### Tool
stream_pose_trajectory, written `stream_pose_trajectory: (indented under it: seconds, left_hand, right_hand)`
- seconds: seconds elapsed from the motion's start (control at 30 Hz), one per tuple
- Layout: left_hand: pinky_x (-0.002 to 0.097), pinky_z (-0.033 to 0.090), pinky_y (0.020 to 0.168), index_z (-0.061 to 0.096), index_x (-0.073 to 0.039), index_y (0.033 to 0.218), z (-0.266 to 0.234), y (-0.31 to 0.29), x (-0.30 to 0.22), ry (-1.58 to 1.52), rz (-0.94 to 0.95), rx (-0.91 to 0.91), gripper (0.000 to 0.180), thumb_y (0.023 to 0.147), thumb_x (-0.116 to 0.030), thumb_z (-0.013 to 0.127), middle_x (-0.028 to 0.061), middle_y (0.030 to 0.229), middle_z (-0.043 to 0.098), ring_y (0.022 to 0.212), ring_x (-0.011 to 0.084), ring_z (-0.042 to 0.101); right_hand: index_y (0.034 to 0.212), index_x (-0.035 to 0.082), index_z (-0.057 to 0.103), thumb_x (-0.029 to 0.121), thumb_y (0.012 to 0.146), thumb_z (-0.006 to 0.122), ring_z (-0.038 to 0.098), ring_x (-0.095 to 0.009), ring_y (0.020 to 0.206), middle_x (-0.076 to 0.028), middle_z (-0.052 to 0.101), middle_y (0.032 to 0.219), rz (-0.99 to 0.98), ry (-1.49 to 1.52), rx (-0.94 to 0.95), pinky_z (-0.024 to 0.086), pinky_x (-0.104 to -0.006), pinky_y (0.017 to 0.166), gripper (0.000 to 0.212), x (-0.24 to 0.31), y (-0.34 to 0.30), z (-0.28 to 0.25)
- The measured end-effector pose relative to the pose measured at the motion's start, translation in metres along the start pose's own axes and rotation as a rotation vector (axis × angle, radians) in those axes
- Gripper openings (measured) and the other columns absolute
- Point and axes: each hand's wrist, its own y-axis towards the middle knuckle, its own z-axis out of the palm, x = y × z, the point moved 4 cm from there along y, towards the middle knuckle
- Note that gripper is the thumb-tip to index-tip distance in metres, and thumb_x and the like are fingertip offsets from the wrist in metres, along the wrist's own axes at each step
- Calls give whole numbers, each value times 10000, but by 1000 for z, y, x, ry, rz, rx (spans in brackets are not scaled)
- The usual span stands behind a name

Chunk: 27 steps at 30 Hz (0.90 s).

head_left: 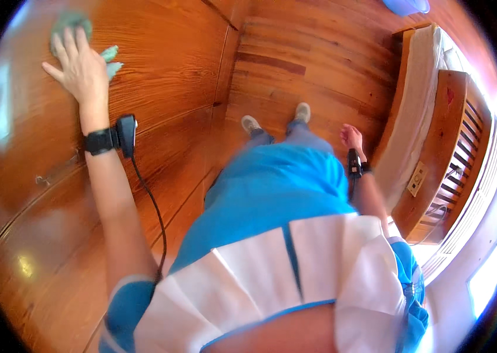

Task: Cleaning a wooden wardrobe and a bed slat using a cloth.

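Stretched out at the far left, my left hand (81, 70) presses a light green cloth (72, 26) flat against a glossy brown wooden panel (160, 65). Its fingers are spread over the cloth, and loose green corners stick out beside the palm. Part of the cloth is hidden under the hand. My right hand (352, 137) hangs low at my right side, its fingers loosely bent and a little apart, with nothing visible in it. It is nearest to the pale side of a wooden-framed bed or bench and touches nothing that I can see.
Plank flooring (313, 65) lies around my shoes (250, 123). On the right stands a wooden piece with a slatted headboard (457, 159) and a socket plate (417, 179). A blue basin (407, 6) shows at the top edge. A black cable (157, 206) runs from my left wrist device.
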Motion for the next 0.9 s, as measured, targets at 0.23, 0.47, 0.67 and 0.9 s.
stream_pose_trajectory:
  seconds: [0.23,0.47,0.67,0.9]
  left_hand:
    - [483,101,993,354,-94,1213,43,3,-50,120,251,140,622,684,-316,595,76,1309,278,1245,230,160]
    - [421,56,1023,297,-26,1254,104,-148,-122,97,756,440,651,766,-422,465,103,1322,259,1238,252,179]
    - [446,78,1019,376,-48,1205,107,-213,-102,-60,803,632,593,723,-325,581,61,1300,289,1228,232,181]
    - [534,70,977,415,-62,1132,42,-49,-56,-229,243,244,484,683,-134,582,78,1286,301,1233,246,188]
  right_hand:
    - [943,16,539,180,845,425,521,-119,531,-73,574,695,-103,-44,29,391,-224,410,222,12,-4,20]
    - [942,27,526,178,846,428,509,-110,509,-46,550,674,-112,-95,7,389,-210,396,204,7,-13,11]
    - [931,40,543,151,846,391,521,-112,531,-58,565,694,-76,-186,-79,395,-223,428,206,-17,-3,-16]
    - [938,48,544,171,851,389,514,-99,525,-48,566,692,-108,-232,1,393,-212,432,216,21,-14,6]
